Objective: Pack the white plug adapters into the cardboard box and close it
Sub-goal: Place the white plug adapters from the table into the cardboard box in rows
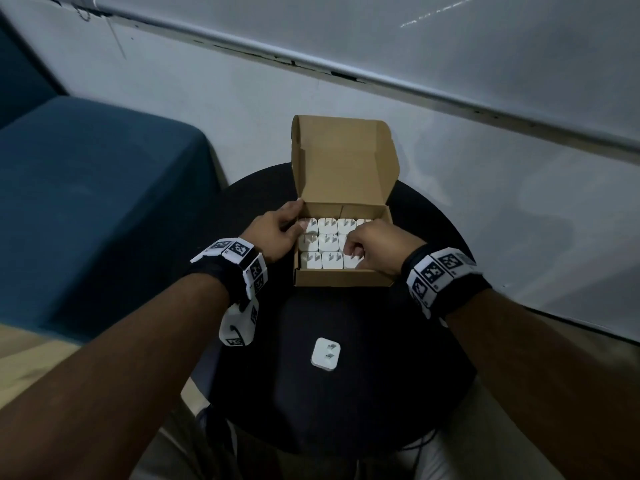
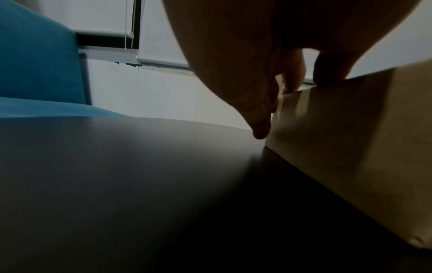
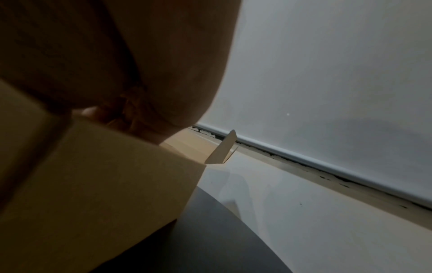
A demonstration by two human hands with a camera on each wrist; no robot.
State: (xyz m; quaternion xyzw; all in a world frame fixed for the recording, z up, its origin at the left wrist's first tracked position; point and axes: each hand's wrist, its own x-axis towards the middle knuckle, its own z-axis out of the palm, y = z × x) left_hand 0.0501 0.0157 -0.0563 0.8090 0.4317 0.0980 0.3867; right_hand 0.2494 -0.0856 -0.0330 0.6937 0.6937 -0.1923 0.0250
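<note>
Round black surface (image 1: 346,393) carried the box (image 1: 341,277), lid up, between both hands. Left hand (image 1: 277,233) gripped box's left wall, fingers over the rim. Right hand (image 1: 375,245) curled inside, pinching an adapter (image 1: 351,263) among packed adapters (image 1: 327,242). One loose adapter (image 1: 325,353) lay nearer than both hands.

No readable text, seemingly, anywhere.

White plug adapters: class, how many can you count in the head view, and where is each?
10 visible: nine in the cardboard box, rows of four, two and three, and one loose adapter on the black table. The right hand may hide more.
</note>
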